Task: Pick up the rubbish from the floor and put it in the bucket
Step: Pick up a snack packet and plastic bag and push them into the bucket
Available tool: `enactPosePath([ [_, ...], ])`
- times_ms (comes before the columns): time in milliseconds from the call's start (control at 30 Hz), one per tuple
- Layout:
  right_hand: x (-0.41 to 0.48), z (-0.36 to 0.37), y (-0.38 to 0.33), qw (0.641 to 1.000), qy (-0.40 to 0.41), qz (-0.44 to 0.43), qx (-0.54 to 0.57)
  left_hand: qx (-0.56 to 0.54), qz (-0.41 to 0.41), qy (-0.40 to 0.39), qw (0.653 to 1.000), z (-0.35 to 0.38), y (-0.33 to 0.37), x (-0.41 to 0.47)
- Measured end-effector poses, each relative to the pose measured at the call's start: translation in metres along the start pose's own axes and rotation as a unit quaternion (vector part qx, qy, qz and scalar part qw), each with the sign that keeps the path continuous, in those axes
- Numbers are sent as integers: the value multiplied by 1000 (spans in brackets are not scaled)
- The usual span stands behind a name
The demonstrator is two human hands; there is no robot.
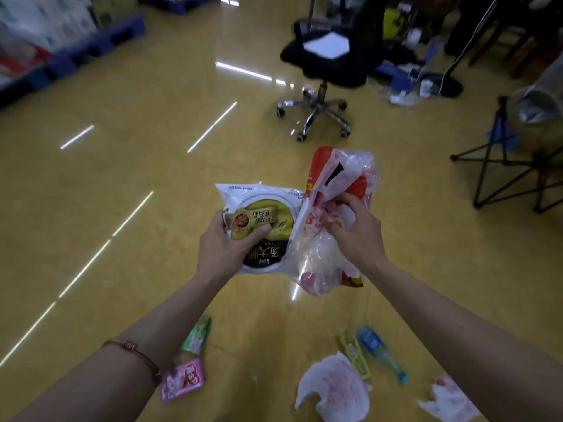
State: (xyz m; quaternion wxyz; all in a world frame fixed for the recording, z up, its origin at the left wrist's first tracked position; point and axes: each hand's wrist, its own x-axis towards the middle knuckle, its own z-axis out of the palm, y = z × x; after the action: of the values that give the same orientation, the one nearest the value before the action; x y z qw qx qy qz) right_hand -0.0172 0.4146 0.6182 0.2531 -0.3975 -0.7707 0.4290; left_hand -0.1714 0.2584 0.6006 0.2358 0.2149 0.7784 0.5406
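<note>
Yellow floor (137, 184), six scraps (333, 388), left hand (222, 251) grasping one noodle packet (262, 205), right hand (359, 236) clutching crumpled bags (341, 175)

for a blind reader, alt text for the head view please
A person's left hand grips a noodle packet and the right hand grips crumpled plastic bags above a yellow floor. Below lie sweet wrappers, a bottle and white paper; an office chair stands beyond.
</note>
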Motion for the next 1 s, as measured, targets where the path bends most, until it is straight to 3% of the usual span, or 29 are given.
enactPosePath([
  [233,-3,-59,-160,998,20,-64,16,-6,46,19,999,-80,147,-24],
  [433,-4,-78,-251,987,-1,-160,19,44,94,39,994,-134,209,-55],
  [800,-22,-54,-319,954,-103,-283,8,33,94,234,967,-199,228,-136],
  [1000,-62,-11,-340,925,-222,-306,26,24,43,320,946,-238,204,-206],
])
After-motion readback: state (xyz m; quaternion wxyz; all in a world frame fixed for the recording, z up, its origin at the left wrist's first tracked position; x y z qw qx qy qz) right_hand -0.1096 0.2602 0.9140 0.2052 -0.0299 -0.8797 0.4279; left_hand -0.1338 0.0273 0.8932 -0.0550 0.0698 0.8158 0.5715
